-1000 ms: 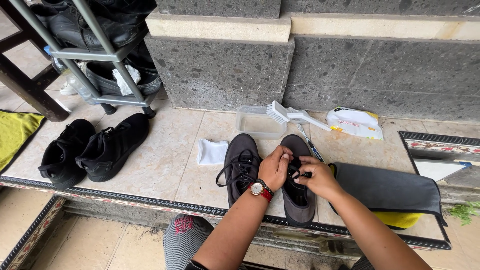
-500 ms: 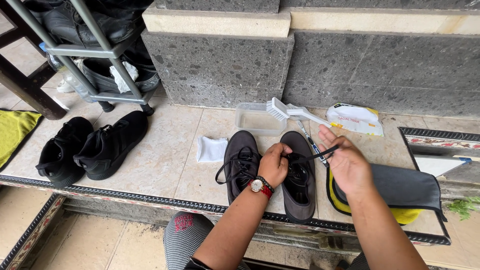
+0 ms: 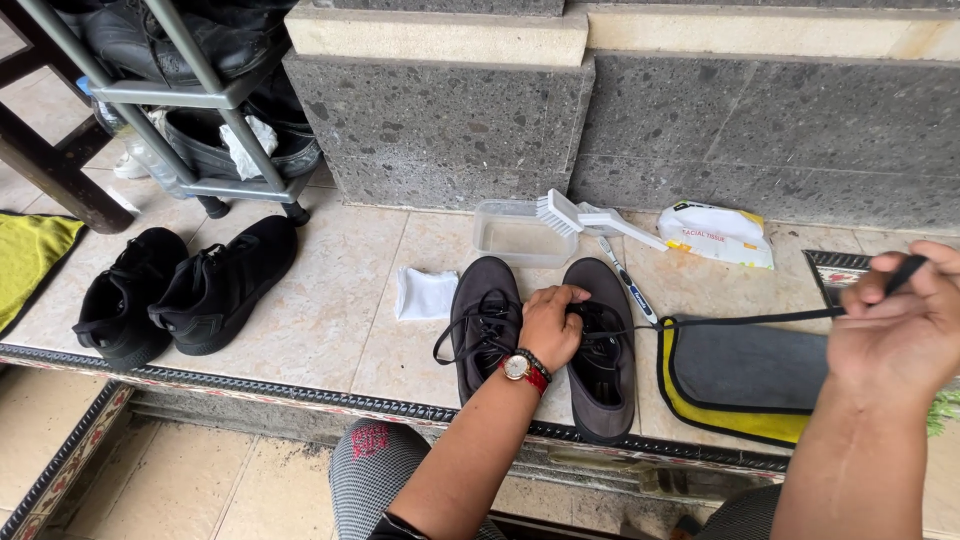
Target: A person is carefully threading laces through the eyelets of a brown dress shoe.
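Upper right of centre: flat white-and-yellow tissue pack (image 3: 718,233) w/ coloured label, lying by the grey stone wall. Centre: left hand (image 3: 549,325), fingers curled shut, pressing on the right-hand dark grey lace-up shoe (image 3: 600,345). Far right: right hand (image 3: 890,320), fingers pinched shut on the black shoelace (image 3: 750,320), now pulled taut out of the shoe, vs. hand close beside it 0.5 s ago. Open tile lower left, btw. the black shoe pair (image 3: 185,285) & the white folded cloth (image 3: 425,293).

A soft white tissue packet (image 3: 718,234) with yellow edging lies flat by the stone wall (image 3: 760,120).
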